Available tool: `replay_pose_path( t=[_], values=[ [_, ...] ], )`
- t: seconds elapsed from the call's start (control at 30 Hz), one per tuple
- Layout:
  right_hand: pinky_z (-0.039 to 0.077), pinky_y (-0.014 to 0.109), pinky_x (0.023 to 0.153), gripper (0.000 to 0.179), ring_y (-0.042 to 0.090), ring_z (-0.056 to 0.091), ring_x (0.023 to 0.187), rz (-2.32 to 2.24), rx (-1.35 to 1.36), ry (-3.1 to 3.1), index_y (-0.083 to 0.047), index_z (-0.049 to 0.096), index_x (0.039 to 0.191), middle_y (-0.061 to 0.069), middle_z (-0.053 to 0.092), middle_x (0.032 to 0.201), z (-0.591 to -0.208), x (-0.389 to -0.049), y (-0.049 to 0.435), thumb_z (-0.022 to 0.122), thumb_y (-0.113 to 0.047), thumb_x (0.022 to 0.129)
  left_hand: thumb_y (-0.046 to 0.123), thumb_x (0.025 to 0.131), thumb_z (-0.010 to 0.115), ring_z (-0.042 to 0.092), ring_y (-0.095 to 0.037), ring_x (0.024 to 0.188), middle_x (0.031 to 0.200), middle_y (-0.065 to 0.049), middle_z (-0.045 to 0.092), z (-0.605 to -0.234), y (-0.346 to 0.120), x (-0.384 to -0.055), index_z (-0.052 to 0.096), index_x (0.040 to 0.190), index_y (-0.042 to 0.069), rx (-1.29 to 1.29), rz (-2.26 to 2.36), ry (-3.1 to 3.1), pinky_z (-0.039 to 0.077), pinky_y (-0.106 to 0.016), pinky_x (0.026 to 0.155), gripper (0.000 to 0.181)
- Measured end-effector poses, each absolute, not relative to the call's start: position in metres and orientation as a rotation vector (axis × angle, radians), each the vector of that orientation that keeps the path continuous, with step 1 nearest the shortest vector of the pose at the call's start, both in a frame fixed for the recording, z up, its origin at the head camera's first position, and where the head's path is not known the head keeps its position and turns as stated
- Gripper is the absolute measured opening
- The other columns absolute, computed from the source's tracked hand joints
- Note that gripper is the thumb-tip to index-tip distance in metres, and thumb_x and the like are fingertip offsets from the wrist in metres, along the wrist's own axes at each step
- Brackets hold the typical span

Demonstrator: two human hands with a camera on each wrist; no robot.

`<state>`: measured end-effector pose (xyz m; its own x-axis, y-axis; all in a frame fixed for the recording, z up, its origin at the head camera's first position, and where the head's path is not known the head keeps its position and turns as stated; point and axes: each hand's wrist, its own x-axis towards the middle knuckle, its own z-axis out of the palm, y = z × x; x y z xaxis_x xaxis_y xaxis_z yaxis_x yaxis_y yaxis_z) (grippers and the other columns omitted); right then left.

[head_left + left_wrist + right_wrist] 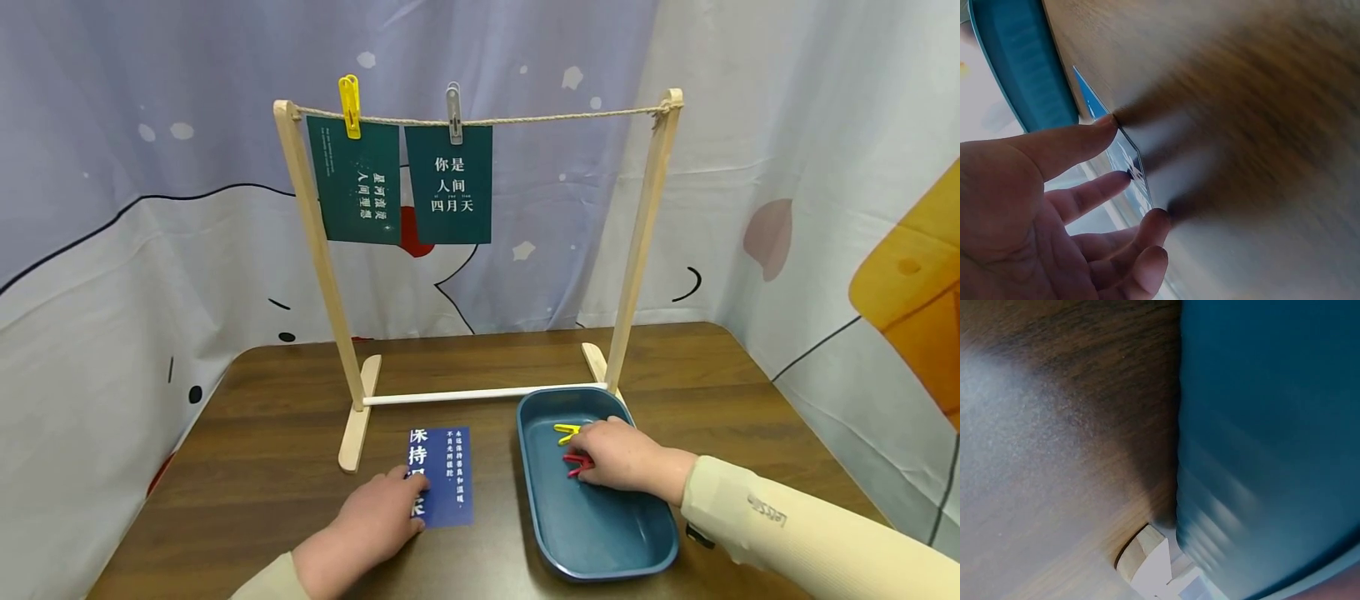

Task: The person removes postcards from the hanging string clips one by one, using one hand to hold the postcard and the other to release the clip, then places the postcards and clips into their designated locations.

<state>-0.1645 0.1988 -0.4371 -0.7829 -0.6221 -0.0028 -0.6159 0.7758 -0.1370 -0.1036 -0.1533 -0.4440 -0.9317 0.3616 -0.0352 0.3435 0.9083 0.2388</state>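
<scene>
On the table, a dark blue card (448,492) with white writing lies under the fingertips of my left hand (378,517). In the left wrist view the thumb (1107,125) meets one edge of the card (1132,165), and other loosely bent fingers touch its face and edge. My right hand (626,458) reaches down into a blue tray (573,533), its fingers curled at a red clothespin (576,463) that sticks out from under them. Right beside those fingers is a yellow clothespin (566,430), partly covered. The right wrist view shows only the tray's outer wall (1260,437).
Behind stands a wooden frame (637,242) with a rope (555,119) across its top. A yellow clothespin (349,104) and a grey clothespin (454,112) hold two green cards (352,183) on it. A white bar (480,394) joins the feet. A patterned curtain (187,250) surrounds the table.
</scene>
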Motion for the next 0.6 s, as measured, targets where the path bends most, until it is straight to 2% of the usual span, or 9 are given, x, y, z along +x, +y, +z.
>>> replay_pose_path(
  t=[0.23,0.4,0.6],
  values=[
    [0.037,0.032,0.067,0.023,0.004,0.051,0.071,-0.22,-1.016,2.926,-0.015,0.074,0.097,-0.01,0.057,0.078,-0.435,-0.164,0.2,0.081,-0.026,0.078,0.031,0.076,0.084,0.063,-0.033,0.091,0.113,-0.014,0.063,-0.441,-0.155,-0.104,0.068,0.111,0.012,0.509,0.298,2.967,0.051,-0.051,0.07,0.043],
    [0.042,0.035,0.073,0.025,0.009,0.055,0.077,-0.225,-1.003,2.931,-0.013,0.073,0.101,-0.005,0.064,0.085,-0.426,-0.165,0.202,0.079,-0.027,0.081,0.041,0.077,0.082,0.062,-0.032,0.092,0.114,-0.013,0.061,-0.438,-0.157,-0.107,0.067,0.11,0.016,0.497,0.274,2.961,0.051,-0.052,0.07,0.044],
    [0.047,0.039,0.079,0.025,0.01,0.057,0.079,-0.322,-0.975,2.987,-0.011,0.071,0.105,-0.005,0.065,0.089,-0.403,-0.171,0.199,0.075,-0.028,0.086,0.048,0.08,0.078,0.058,-0.027,0.088,0.102,-0.006,0.06,-0.435,-0.157,-0.118,0.07,0.106,0.019,0.46,0.237,2.937,0.049,-0.05,0.07,0.04]
  ],
)
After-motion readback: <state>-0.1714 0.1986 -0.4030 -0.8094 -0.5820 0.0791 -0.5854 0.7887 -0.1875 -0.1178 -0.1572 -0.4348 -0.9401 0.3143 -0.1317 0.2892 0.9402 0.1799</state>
